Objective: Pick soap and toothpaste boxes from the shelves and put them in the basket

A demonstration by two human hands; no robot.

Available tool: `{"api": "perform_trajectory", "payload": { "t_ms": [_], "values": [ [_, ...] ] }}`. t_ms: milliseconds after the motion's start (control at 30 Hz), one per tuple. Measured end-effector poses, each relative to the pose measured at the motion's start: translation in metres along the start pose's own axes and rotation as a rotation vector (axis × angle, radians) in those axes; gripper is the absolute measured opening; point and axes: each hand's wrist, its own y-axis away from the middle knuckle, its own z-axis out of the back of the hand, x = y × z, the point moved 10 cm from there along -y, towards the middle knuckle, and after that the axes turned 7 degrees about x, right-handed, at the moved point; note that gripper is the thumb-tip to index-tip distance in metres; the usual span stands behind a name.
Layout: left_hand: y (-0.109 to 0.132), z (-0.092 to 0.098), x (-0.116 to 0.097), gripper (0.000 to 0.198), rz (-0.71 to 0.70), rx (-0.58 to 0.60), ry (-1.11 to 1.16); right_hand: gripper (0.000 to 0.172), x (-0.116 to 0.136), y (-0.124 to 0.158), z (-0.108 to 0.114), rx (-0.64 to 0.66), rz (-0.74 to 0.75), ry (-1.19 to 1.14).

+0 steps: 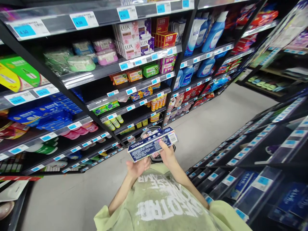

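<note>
A long dark blue toothpaste box (146, 148) with dense white print and a white barcode at its right end is held at a slant in front of me. My right hand (167, 155) grips its right part, the thumb on the printed side. Under the lower left edge, my left hand (139, 167) has its fingers curled against the box, with the thumb out to the side. Behind and below the box, a dark basket (173, 148) is mostly hidden, with some packed items showing inside.
A tall black shelf rack (69, 80) on the left carries boxed LUX soaps (130, 48), wrapped bars and blue detergent bottles (215, 32). Close on the right stands another rack with priced shelf edges (262, 183) and blue boxes (243, 184). Grey floor (211, 115) runs between them.
</note>
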Motion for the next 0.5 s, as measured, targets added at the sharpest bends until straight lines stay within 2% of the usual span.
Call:
{"api": "perform_trajectory", "payload": {
  "t_ms": [133, 267, 400, 500],
  "values": [
    [-0.001, 0.008, -0.004, 0.052, -0.056, -0.066, -0.067, 0.048, -0.002, -0.001, -0.002, 0.039, -0.014, 0.025],
    [-0.001, 0.012, -0.011, 0.057, -0.115, -0.123, -0.063, 0.044, -0.005, 0.001, -0.004, 0.084, -0.020, 0.045],
    [0.001, 0.020, -0.017, 0.061, -0.151, -0.190, -0.023, 0.035, -0.007, 0.002, -0.015, 0.213, -0.055, 0.049],
    [0.002, 0.024, -0.019, 0.061, -0.178, -0.198, 0.019, 0.030, -0.008, 0.003, -0.020, 0.273, -0.077, 0.047]
  ]
}}
